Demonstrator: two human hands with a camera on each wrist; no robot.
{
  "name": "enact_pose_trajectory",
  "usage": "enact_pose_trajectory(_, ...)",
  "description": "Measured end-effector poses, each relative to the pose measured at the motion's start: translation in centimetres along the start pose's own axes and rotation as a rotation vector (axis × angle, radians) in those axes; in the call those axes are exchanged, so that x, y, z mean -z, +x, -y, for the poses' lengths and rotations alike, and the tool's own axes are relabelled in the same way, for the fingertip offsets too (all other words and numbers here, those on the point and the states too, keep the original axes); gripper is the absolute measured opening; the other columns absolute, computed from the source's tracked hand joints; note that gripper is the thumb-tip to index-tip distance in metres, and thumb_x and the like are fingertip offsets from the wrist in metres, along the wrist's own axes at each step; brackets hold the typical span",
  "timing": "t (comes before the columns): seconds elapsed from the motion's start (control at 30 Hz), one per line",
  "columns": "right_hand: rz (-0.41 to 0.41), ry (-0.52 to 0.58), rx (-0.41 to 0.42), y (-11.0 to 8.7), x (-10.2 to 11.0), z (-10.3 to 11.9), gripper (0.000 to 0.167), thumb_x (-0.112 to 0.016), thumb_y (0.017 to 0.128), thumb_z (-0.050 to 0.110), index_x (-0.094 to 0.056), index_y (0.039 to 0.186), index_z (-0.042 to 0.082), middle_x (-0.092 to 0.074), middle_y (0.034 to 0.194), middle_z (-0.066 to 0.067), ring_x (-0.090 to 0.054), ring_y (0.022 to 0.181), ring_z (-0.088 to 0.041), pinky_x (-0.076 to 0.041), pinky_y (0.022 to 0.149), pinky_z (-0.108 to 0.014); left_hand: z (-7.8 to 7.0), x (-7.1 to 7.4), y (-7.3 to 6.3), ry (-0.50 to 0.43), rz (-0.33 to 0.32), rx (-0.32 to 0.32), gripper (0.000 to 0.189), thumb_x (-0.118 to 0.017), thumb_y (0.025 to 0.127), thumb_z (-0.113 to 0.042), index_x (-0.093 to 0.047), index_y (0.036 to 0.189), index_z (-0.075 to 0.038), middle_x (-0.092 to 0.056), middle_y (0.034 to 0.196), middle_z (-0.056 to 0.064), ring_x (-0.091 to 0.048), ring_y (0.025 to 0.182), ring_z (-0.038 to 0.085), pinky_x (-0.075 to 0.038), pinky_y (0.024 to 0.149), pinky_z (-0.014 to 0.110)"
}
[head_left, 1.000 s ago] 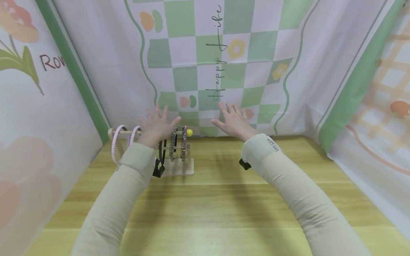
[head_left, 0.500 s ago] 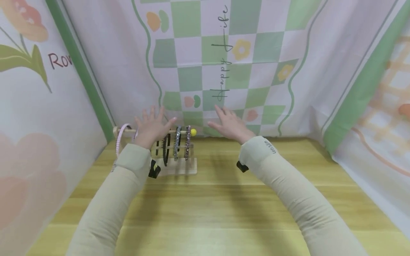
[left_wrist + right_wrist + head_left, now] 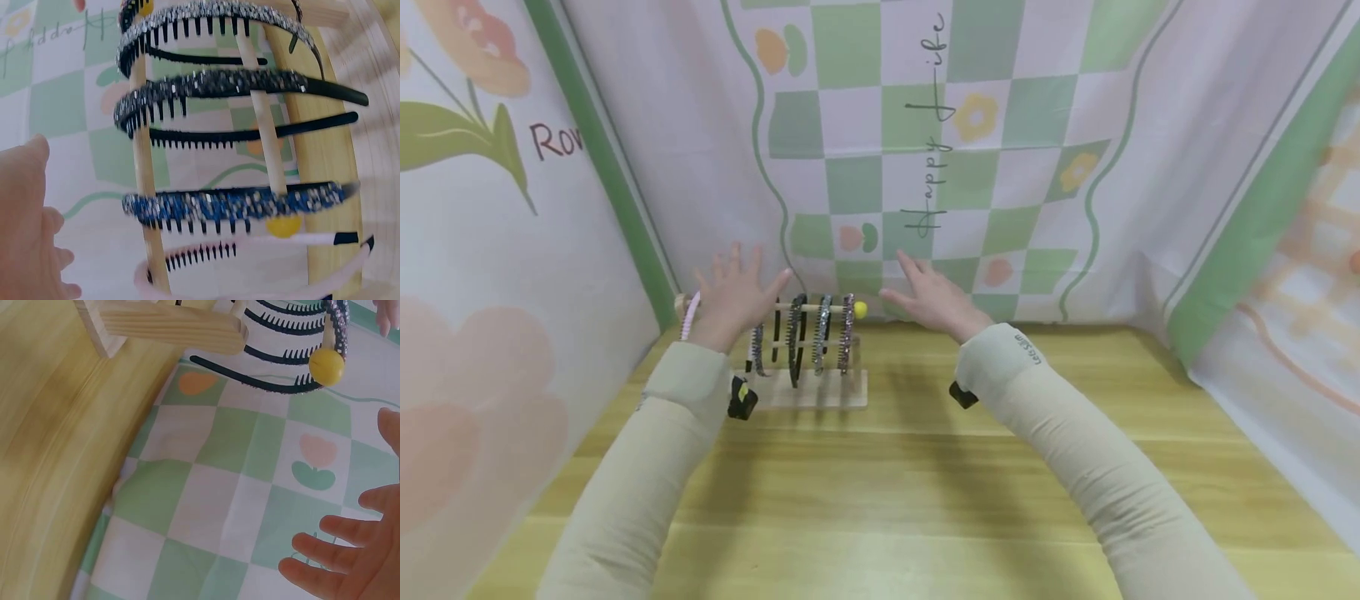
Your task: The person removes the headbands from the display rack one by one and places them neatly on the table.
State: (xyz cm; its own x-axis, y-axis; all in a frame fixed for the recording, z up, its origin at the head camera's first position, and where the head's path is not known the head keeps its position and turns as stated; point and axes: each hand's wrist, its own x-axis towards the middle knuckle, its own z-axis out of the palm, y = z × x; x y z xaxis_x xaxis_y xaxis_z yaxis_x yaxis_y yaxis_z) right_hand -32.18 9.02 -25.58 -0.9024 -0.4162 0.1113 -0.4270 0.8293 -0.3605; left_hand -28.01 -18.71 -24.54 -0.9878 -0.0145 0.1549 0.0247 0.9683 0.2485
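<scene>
A wooden headband stand with a yellow ball at its right end stands at the table's back left. On its rod hang a pinkish glitter headband, a silver one, a black one, a blue glitter headband and pink plastic ones. My left hand, fingers spread, is over the stand's left part, hiding some of it; in the left wrist view it is apart from the headbands. My right hand hovers right of the ball, fingers extended, holding nothing.
A wooden table spreads beneath both forearms. Behind it hangs a green-and-white checked cloth with lettering. Printed cloth walls close in the left and right sides. A black wrist camera sits under the left cuff.
My left hand has moved left along the stand, uncovering the black and blue headbands. My right hand has come slightly left, nearer the yellow ball. The head view has shifted a little left.
</scene>
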Motion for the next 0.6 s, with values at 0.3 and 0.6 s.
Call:
enact_pose_trajectory(0.3,0.011,0.055,0.012,0.4,-0.7,0.5,0.084,-0.039,0.088,0.063,-0.001,0.149,0.019,-0.010,0.152,-0.011,-0.018,0.135,-0.032,-0.019,0.106,-0.051,2.4,0.1,-0.7,0.006,-0.084,0.014,0.086,-0.010,0.086,-0.070,0.002,0.148,-0.010,0.014,0.149,0.018,0.018,0.131,0.042,0.021,0.095,0.057)
enact_pose_trajectory(0.6,0.024,0.089,0.053,0.8,-1.3,1.6,0.083,-0.039,0.089,0.061,-0.005,0.149,0.016,-0.010,0.153,-0.010,-0.014,0.136,-0.029,-0.016,0.107,-0.049,5.1,0.3,-2.3,-0.112,-0.157,0.026,0.082,-0.017,0.090,-0.065,0.005,0.147,-0.011,0.020,0.148,0.015,0.022,0.130,0.041,0.018,0.097,0.059)
